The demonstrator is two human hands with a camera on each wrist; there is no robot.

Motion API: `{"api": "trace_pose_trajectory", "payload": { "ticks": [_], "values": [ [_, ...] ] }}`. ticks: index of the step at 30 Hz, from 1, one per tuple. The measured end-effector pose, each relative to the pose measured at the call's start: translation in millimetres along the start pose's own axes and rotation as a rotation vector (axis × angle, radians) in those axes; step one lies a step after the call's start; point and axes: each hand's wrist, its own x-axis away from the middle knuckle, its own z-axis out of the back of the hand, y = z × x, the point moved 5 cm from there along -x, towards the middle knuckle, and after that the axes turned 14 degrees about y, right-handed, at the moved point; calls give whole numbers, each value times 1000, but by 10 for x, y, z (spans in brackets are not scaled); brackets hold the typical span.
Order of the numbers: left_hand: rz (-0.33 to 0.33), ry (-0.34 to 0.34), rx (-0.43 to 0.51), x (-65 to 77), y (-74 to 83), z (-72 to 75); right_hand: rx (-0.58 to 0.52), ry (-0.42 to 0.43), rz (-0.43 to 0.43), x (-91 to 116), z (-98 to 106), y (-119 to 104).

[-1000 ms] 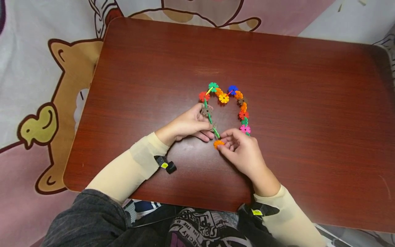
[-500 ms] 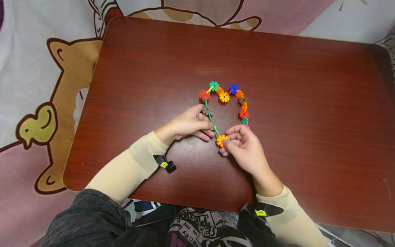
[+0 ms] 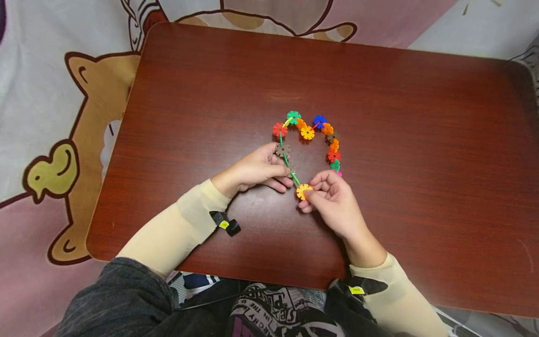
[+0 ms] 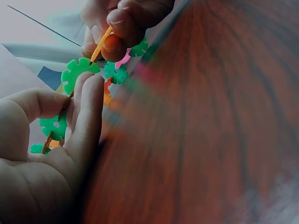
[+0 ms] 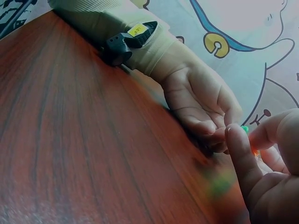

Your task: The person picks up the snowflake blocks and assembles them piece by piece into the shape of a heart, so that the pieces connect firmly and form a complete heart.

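Observation:
A chain of toothed plastic snowflake discs in several colours forms a heart outline, its top marked by a green disc and a blue disc. My left hand pinches the chain's left side between thumb and fingers, below a brown disc. At the lower tip, my right hand pinches a yellow-orange disc by thumb and fingers. In the left wrist view, that orange disc stands edge-on at the rim of a green disc. In the right wrist view, fingers hide most of the discs.
The chain's right side runs down past a red disc to a pink one partly behind the right fingers. All this is over a dark red-brown table. A cartoon-printed cloth borders the table's left and far sides.
My right hand has brought the yellow-orange disc up to the green end disc and turned its face upward. The right fingers now cover more of the pink disc. My left hand stays in place.

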Motion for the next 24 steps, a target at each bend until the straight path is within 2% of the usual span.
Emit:
{"api": "trace_pose_trajectory", "payload": {
  "ticks": [13, 24],
  "values": [
    [-1, -8, 1, 18, 8, -4, -71, 10, -43, 14, -18, 33],
    [-22, -13, -20, 33, 21, -5, -51, -10, -83, 15, -54, 79]
  ]
}}
